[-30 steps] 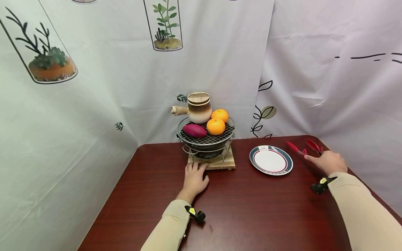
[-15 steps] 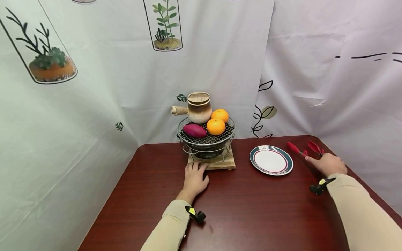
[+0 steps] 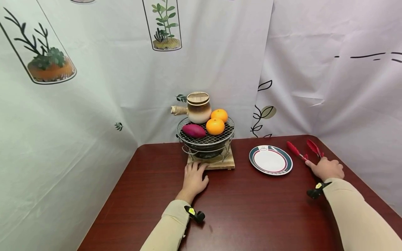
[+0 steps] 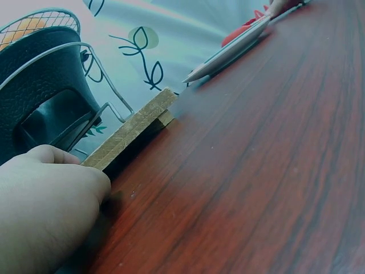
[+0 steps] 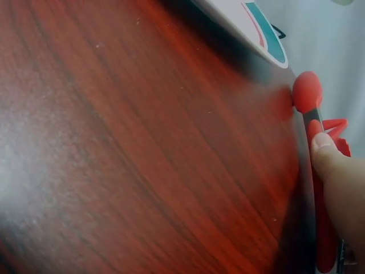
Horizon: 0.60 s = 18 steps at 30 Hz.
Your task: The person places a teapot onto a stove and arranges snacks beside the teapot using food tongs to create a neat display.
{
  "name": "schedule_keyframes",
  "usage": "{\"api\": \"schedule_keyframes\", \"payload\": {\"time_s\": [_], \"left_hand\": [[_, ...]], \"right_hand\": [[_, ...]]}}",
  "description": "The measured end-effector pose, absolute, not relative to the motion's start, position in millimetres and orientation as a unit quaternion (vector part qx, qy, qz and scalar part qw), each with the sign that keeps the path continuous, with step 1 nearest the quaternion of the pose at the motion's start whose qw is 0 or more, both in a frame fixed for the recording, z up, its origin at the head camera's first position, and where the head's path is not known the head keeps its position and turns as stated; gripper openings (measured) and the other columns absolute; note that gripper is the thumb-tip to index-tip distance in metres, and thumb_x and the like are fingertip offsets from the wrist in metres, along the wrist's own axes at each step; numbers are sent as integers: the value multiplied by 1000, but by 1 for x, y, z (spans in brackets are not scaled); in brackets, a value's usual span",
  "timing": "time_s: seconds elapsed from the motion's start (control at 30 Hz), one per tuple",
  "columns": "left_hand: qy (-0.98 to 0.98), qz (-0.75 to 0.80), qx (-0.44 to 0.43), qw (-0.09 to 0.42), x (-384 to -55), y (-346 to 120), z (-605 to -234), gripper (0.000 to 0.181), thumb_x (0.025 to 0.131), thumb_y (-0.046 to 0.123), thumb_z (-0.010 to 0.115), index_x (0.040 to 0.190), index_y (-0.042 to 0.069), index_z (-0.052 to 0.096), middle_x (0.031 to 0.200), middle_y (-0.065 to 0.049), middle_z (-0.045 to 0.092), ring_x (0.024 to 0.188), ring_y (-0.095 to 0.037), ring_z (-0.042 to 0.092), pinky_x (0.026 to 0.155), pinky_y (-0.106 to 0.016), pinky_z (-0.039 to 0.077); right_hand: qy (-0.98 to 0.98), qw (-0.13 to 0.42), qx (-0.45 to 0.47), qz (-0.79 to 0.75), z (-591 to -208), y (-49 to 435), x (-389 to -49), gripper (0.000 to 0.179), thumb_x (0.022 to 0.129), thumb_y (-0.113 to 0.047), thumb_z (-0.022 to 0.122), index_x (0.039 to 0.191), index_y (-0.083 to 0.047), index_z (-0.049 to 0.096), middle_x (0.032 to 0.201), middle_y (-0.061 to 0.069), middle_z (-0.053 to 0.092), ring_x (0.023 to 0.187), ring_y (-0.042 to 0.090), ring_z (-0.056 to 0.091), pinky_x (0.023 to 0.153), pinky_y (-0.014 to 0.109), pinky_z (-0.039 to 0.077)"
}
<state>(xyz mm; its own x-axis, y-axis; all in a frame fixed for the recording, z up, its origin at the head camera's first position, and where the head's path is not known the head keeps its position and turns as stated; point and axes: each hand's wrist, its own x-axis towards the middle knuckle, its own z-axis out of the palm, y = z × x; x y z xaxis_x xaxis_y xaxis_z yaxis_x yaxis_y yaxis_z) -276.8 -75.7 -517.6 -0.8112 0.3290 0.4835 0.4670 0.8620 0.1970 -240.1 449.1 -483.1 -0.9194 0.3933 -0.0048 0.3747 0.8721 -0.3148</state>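
My left hand [image 3: 193,181] lies at the front left edge of a square wooden board [image 3: 220,163], fingers extended onto it and thumb out to the side. In the left wrist view that board [image 4: 134,128] carries a dark stove [image 4: 54,94] right in front of the hand [image 4: 48,208]. Over at the right, my right hand [image 3: 328,169] grips red-tipped tongs [image 3: 294,149], whose two tips are spread apart and point away from me. Seen from the right wrist, the thumb lies along one red arm of the tongs [image 5: 322,211]; the other fingers are mostly hidden.
On the stove's wire grill [image 3: 205,140] sit a purple sweet potato [image 3: 194,131], two oranges [image 3: 215,126] and a clay pot [image 3: 199,113] with a wooden lid. A white plate [image 3: 270,160] with a teal rim lies left of the tongs. White cloth walls [image 3: 220,62] border the table [image 3: 251,212].
My right hand has drawn slightly back toward me and to the left, and more of the tongs' arms shows. The left hand and the things on the grill stay put.
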Motion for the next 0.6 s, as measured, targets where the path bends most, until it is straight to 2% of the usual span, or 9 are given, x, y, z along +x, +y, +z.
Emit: {"api": "schedule_keyframes", "payload": {"time_s": [0.23,0.4,0.53,0.6], "left_hand": [[-937,-159,-215,225,-279,-75,-520,45,86,23,66,131,21,64,134,-13,53,127,-37,43,111,-59,27],[-936,-161,-217,226,-280,-74,-520,45,86,22,67,131,20,64,134,-13,52,128,-38,42,112,-60,27],[-938,-171,-210,214,-279,-74,-517,46,87,28,67,133,19,63,135,-14,52,129,-38,41,114,-61,23],[-939,-181,-202,211,-279,-74,-514,49,87,33,66,134,17,61,135,-15,52,130,-39,40,115,-62,21]], "right_hand": [[-963,37,-208,169,-487,448,-236,101,94,-67,48,126,27,31,105,51,34,97,63,40,78,67,43],[-957,34,-224,179,-486,444,-236,105,93,-68,46,132,27,27,113,54,30,104,66,37,84,70,39],[-958,71,-221,168,-483,430,-244,109,93,-67,47,141,27,19,124,57,23,113,71,29,90,74,29],[-963,101,-195,157,-479,419,-249,105,93,-64,50,143,23,21,127,55,22,115,72,25,93,76,24]]}}
